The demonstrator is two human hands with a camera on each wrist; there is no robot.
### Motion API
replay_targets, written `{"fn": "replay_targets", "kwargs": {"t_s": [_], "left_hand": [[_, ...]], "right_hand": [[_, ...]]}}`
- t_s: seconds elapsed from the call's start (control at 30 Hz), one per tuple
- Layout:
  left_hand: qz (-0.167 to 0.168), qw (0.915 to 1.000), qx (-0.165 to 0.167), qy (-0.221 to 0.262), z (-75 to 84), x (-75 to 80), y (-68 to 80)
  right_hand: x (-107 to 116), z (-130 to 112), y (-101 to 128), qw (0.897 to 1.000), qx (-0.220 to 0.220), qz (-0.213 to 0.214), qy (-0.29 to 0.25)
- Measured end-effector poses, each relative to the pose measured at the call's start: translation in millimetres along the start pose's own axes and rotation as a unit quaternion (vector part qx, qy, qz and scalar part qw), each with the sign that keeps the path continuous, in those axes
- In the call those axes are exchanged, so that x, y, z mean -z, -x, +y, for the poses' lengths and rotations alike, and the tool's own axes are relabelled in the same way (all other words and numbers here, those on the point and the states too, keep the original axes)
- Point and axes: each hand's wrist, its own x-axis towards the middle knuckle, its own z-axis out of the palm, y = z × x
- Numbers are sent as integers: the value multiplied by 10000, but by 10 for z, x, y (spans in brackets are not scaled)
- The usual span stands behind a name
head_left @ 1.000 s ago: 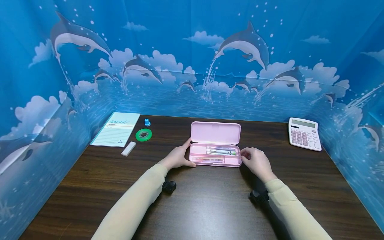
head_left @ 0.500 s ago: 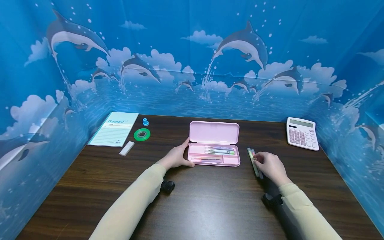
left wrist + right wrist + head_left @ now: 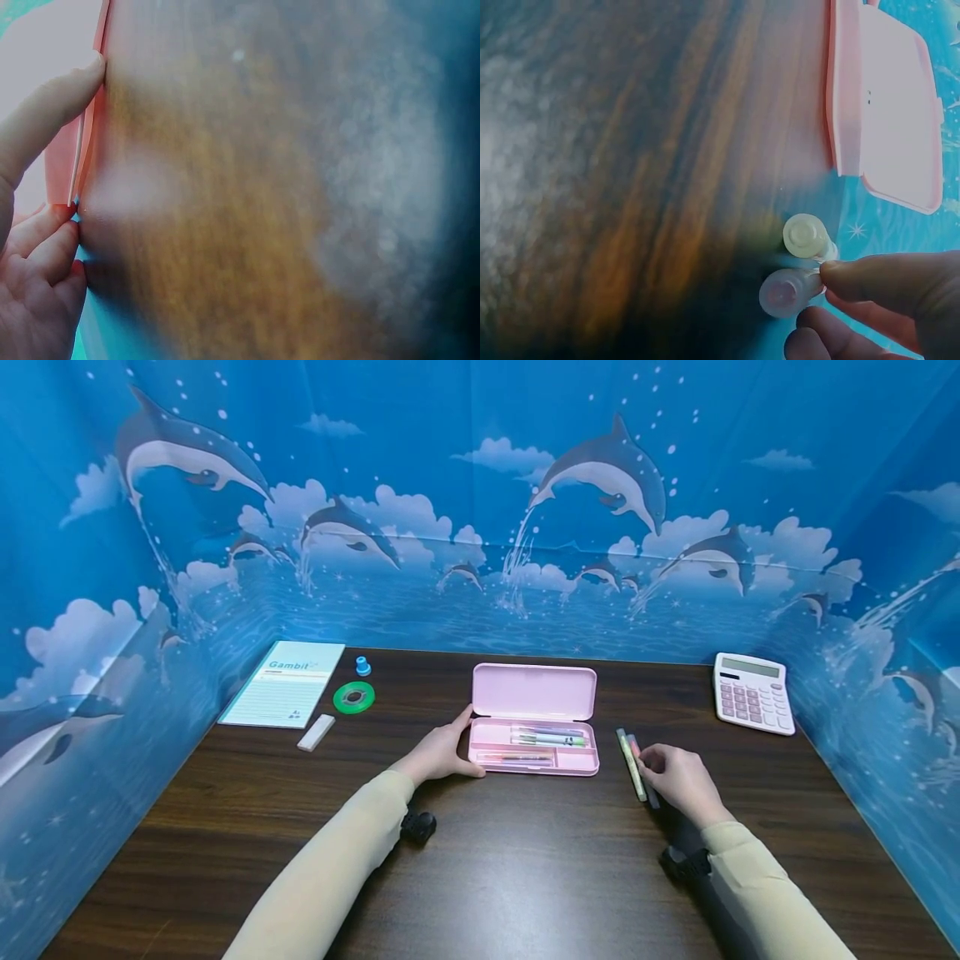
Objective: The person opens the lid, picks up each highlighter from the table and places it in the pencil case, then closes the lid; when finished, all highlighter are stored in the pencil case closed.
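An open pink pencil case lies mid-table with several pens in its tray. My left hand grips its left end, thumb up the side and fingers at the near corner; in the left wrist view the thumb presses the case's edge. Right of the case, two highlighters lie side by side on the wood. My right hand pinches them. The right wrist view shows the highlighters' round ends by my fingertips, with the case's lid beyond.
A notebook, green tape roll, small blue object and white eraser sit at the back left. A calculator is at the back right. Blue dolphin-print walls enclose the dark wooden table on three sides.
My right hand left the case's right end and moved right, and the two highlighters now lie on the table under it. The left hand has stayed on the case.
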Motion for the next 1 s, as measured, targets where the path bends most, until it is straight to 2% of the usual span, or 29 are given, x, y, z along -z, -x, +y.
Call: {"fn": "replay_targets", "kwargs": {"t_s": [0.2, 0.7, 1.0], "left_hand": [[-23, 10000, -19, 21, 14, -6, -4], [-22, 10000, 46, 36, 23, 2, 5], [-21, 10000, 50, 13, 17, 8, 13]], "right_hand": [[8, 34, 15, 9998, -183, 64, -49], [52, 70, 51, 9977, -645, -117, -185], [42, 79, 41, 9982, -532, 282, -54]]}}
